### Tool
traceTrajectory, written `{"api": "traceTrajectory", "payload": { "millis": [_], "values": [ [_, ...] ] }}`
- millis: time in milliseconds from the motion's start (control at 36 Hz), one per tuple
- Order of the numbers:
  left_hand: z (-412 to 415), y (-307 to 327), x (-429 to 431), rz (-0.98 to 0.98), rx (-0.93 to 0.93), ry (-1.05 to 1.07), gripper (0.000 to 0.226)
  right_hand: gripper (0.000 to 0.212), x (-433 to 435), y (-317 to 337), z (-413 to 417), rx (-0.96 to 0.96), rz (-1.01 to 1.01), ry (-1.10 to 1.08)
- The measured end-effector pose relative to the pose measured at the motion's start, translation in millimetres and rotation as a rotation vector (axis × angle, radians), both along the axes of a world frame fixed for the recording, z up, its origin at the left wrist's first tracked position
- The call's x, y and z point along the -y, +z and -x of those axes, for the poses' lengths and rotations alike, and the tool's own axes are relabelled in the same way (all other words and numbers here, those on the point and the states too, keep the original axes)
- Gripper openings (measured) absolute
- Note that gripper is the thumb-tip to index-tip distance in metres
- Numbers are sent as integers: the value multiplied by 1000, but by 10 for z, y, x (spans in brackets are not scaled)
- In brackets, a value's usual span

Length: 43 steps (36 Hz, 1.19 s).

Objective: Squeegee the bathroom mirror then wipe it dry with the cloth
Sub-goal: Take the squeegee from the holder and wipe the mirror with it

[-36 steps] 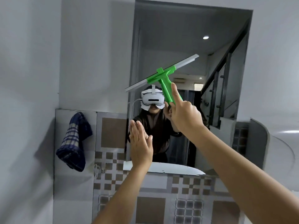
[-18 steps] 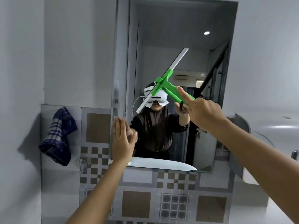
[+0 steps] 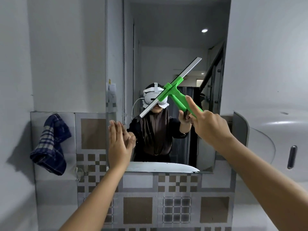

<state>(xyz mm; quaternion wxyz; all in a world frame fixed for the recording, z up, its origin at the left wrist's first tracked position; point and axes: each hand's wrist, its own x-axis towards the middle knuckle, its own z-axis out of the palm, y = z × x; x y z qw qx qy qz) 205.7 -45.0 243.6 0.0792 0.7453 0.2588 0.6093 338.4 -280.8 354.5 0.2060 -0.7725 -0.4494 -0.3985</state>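
Observation:
The tall bathroom mirror [image 3: 166,39] fills the middle of the wall. My right hand [image 3: 208,125] grips the green squeegee [image 3: 173,90] by its handle, index finger stretched along it. Its grey blade lies on the glass, tilted from lower left to upper right. My left hand [image 3: 118,144] is flat and open, fingers together, at the mirror's lower left edge, holding nothing. A dark blue checked cloth [image 3: 50,145] hangs on the tiled wall to the left of the mirror.
A patterned grey and brown tiled wall [image 3: 138,209] runs below the mirror. A curved pale fixture with a dark slot [image 3: 291,157] stands at the right. A small metal hook [image 3: 80,174] sits under the cloth. Plain grey walls close in on both sides.
The squeegee blade has swung from nearly level to a steep diagonal, its right end rising, and slid right across the glass. My left hand stays flat near the mirror's lower left edge.

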Motion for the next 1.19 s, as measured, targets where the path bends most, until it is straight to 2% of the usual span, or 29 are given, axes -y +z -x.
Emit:
{"api": "traceTrajectory", "payload": {
  "millis": [750, 861, 944, 1056, 1194],
  "values": [
    [37, 10, 41, -20, 11, 31, 70, 63, -108, -747, 119, -300, -245, -27],
    [39, -15, 52, -10, 9, 19, 70, 61, -147, -847, 298, -402, -283, -13],
    [28, -17, 24, -7, 8, 23, 70, 61, -243, -862, 480, -549, -324, 6],
    [17, -26, -6, -17, -8, 33, 71, 61, -417, -871, 688, -724, -439, 68],
    [49, -66, -56, -11, -41, -32, 75, 62, -644, -852, 948, -845, -599, 175]
  ]
}}
